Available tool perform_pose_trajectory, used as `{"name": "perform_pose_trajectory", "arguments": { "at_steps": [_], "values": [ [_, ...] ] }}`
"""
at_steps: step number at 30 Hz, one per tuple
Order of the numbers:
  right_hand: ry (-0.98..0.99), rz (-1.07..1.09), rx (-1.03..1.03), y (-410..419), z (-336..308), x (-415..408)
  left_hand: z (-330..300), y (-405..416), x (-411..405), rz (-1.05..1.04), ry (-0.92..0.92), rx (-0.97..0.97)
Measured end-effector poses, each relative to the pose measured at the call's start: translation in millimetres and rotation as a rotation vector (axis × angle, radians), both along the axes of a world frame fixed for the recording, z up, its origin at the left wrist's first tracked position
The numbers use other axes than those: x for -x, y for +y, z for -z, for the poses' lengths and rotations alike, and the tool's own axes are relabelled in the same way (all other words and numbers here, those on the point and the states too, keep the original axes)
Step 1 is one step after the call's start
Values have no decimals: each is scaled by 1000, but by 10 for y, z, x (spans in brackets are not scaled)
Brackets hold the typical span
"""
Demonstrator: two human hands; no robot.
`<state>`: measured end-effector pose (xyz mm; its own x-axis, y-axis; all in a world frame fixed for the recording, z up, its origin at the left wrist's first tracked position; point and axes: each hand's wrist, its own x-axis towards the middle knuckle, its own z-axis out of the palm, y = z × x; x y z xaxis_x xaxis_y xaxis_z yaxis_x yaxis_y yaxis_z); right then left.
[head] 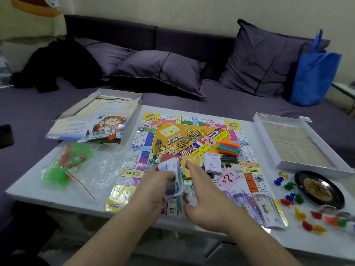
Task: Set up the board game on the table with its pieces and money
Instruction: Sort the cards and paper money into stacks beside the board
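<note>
I judge the setup roughly halfway: the board (192, 156) lies unfolded mid-tabletop (28, 179), coloured bars (228, 148) and a card deck (212, 162) on it, sorted notes (269, 212) at its five o'clock corner, pawns (292, 198) loose toward three o'clock. My left hand (153, 189) has its fingers curled round a wad of money (172, 177); my right hand (201, 192) fingers lie fairly straight beside the wad, touching or not I cannot tell. Left: the money and the bagged houses (65, 164) at nine o'clock.
</note>
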<state>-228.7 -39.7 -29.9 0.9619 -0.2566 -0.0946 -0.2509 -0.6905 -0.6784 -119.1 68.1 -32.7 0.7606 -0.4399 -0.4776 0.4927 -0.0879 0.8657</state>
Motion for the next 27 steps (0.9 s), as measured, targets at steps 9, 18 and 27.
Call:
{"name": "perform_pose_trajectory", "arguments": {
  "at_steps": [9,18,27],
  "values": [
    [211,-153,503,-38,319,56,173,74,-109,-24,-44,-257],
    [172,-268,583,149,433,224,307,30,-219,-22,-26,-305],
    [-31,-285,595,124,667,333,293,57,-195,-68,54,-258]
  ]
}}
